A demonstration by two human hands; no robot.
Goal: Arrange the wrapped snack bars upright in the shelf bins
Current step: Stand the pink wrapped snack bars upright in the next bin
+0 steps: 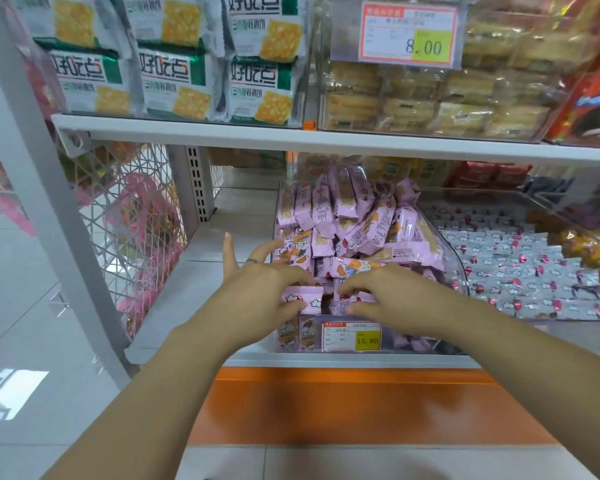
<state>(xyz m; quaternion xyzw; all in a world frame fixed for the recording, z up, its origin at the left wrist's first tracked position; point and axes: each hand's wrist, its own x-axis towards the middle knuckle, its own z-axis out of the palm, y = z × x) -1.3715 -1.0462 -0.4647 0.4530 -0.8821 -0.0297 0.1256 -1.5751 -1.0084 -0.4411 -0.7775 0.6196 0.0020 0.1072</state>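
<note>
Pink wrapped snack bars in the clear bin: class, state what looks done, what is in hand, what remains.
Done: pink wrapped snack bars at the back stand upright in the clear plastic bin. In hand: the left hand and right hand each pinch a bar at the front. Left: the middle bars lie tilted in a jumble.

We hold both bare forearms stretched forward, hands side by side, palms down. Our left hand (264, 289) pinches a pink wrapped bar (302, 296), its outer fingers splayed. Our right hand (392, 292) pinches a second bar (352, 299) between thumb and curled fingertips.
</note>
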